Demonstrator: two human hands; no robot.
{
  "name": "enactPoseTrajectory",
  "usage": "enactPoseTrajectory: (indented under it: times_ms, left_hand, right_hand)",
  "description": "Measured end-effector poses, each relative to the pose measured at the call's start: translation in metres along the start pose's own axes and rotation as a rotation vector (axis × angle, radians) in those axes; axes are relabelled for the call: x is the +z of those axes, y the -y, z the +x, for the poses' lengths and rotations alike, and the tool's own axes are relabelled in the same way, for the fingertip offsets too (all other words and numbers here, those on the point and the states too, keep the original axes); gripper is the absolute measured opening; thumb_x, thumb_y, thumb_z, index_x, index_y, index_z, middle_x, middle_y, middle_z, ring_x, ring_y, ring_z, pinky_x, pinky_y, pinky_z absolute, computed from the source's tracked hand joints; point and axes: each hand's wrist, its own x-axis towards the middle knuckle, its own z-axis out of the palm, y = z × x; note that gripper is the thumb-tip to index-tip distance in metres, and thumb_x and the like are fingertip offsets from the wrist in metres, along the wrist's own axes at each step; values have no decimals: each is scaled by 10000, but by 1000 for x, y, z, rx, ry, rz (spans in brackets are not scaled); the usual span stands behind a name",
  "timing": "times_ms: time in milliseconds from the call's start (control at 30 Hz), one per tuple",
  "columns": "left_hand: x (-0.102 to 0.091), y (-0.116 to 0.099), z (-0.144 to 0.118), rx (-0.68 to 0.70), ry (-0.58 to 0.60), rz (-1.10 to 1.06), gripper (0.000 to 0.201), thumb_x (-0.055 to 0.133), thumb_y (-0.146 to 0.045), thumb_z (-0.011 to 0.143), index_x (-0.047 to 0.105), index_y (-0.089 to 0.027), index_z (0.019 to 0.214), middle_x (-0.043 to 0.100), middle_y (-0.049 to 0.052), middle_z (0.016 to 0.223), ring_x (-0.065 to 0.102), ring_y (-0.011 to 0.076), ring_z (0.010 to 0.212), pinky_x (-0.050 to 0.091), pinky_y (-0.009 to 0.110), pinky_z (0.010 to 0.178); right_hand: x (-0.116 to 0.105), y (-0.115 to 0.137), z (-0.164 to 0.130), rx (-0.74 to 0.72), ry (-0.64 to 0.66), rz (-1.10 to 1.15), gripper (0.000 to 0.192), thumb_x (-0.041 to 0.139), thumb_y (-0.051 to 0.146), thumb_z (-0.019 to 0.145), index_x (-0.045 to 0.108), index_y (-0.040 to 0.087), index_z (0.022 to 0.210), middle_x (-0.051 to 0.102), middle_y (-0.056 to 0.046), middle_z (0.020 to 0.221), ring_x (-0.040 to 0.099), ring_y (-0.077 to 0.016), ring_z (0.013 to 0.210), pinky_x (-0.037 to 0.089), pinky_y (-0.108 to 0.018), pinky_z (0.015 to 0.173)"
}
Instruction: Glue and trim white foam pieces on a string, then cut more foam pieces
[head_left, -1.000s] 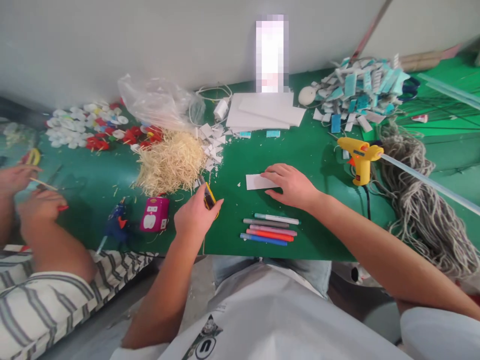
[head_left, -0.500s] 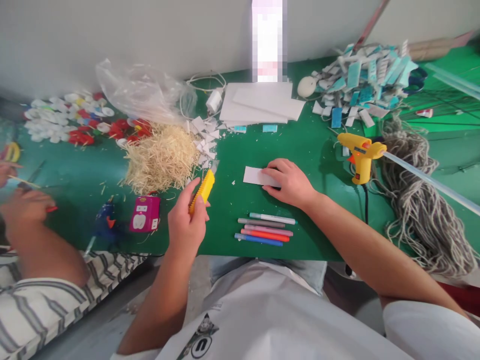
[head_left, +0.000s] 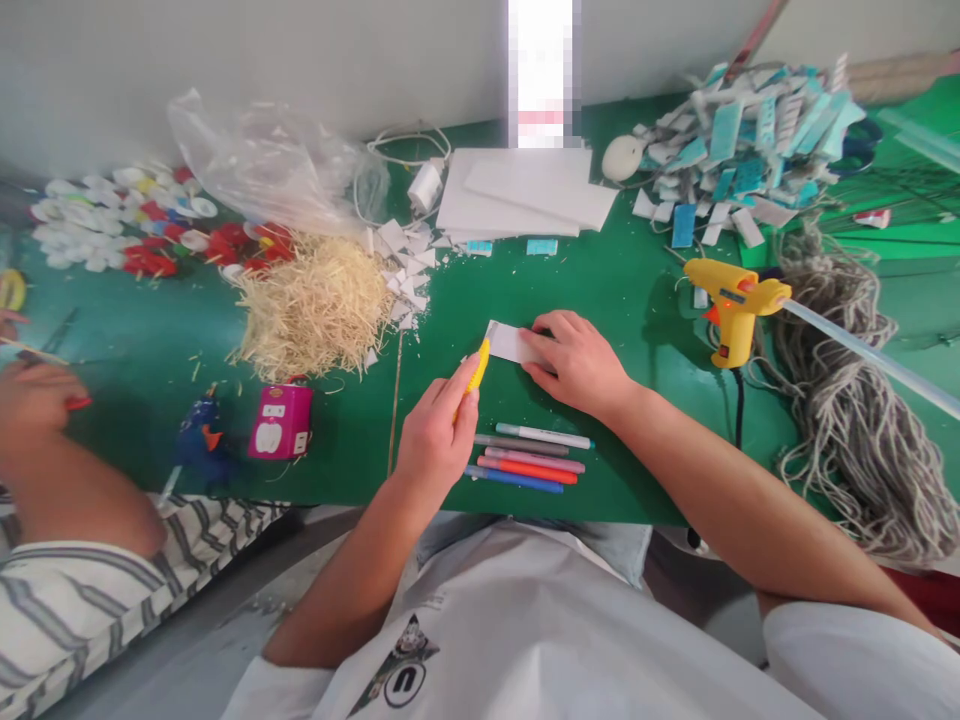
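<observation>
The left hand, fingers curled around a yellow utility knife, has moved right from beside the straw pile, and the knife's tip now meets the left end of the white foam strip. The right hand stays pressed flat on that strip, which lies on the green worktop just above the markers.

knife blade hidden, strip half covered
</observation>
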Motion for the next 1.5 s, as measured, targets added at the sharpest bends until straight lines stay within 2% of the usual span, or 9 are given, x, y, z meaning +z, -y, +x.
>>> enactPoseTrajectory:
  times_ms: [167,333,567,767,900,1033,1333,1500]
  left_hand:
    - [8,2,0,68,43,87,416,438,-224,1078,552,-187,1476,676,40,872,663,130,702,515,197,623]
    - [17,3,0,125,24,134,444,440,-178,1063,493,-191,1503,649,15,852,634,117,632,490,199,581]
    - [17,1,5,145,47,262,395,422,-194,1066,578,-143,1425,637,-5,728,586,121,534,433,229,494]
    - [9,-10,14,96,129,339,412,427,-229,1048,657,-139,1378,692,6,663,564,130,457,361,259,428]
    - [3,-18,22,50,205,403,437,434,-231,1028,656,-173,1401,732,9,660,583,149,447,320,286,434]
    - [1,-20,26,58,247,446,452,437,-230,1013,664,-138,1392,744,19,662,591,163,445,325,300,435]
    - [-4,-19,23,64,217,438,429,473,-222,998,697,-173,1361,749,4,667,591,171,439,326,307,430]
    - [-3,-19,26,46,266,440,441,474,-236,981,694,-183,1359,741,11,648,606,170,457,322,291,435]
  right_hand:
    - [-2,0,1,-15,-1,-16,419,513,270,995,698,70,1314,680,-235,1221,614,-348,1148,564,-540,939]
    - [-1,0,2,-26,1,-13,416,508,272,1005,689,69,1321,678,-241,1249,623,-349,1160,575,-548,944]
    - [1,-4,3,-26,-11,19,399,529,267,992,693,110,1320,675,-225,1314,620,-359,1225,562,-590,1008]
    - [4,-6,2,-28,-40,56,395,553,266,988,699,103,1317,659,-231,1358,590,-363,1286,533,-585,1060]
    - [2,0,2,25,-1,-12,400,505,305,1015,701,134,1318,671,-208,1277,591,-340,1167,549,-544,955]
    - [-1,9,3,96,57,-94,424,491,299,1017,688,114,1344,666,-212,1180,557,-323,1026,528,-484,819]
    - [0,11,5,107,96,-145,453,484,300,1026,668,92,1384,650,-210,1183,521,-311,1012,500,-445,819]
    - [1,10,4,101,80,-130,432,470,316,1034,679,123,1359,645,-204,1184,509,-309,997,494,-451,800]
